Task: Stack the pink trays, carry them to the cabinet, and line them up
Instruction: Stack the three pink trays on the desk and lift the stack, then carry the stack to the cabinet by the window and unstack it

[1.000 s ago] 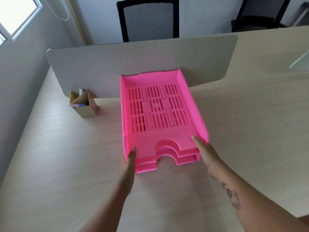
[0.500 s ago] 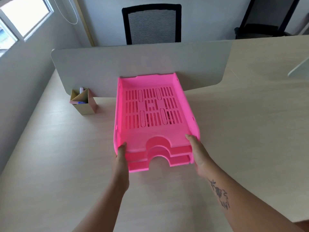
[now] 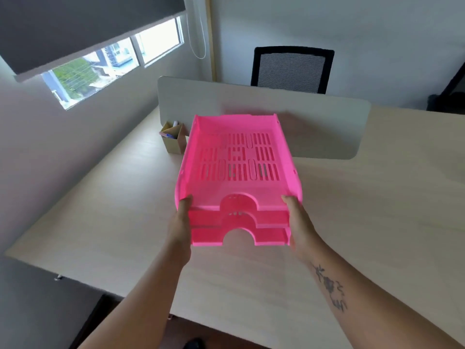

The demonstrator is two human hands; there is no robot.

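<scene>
Three pink trays (image 3: 239, 187) are nested into one stack, held up in the air above the desk. The top tray has a slotted floor and an arched cut-out in its front wall. My left hand (image 3: 181, 222) grips the stack's front left corner, thumb on the top rim. Over at the front right corner, my right hand (image 3: 298, 222) clasps the stack the same way. The fingers under the stack are hidden. No cabinet is in view.
The light wooden desk (image 3: 364, 222) spreads below, with a grey divider panel (image 3: 327, 127) along its back. A cardboard pen holder (image 3: 173, 139) stands left of the stack. A black mesh chair (image 3: 292, 69) sits behind the divider. A window (image 3: 113, 59) is at upper left.
The stack has come up off the desk and towards me, held in both hands. The view has pulled back and turned left, so the desk's near edge and the window now show.
</scene>
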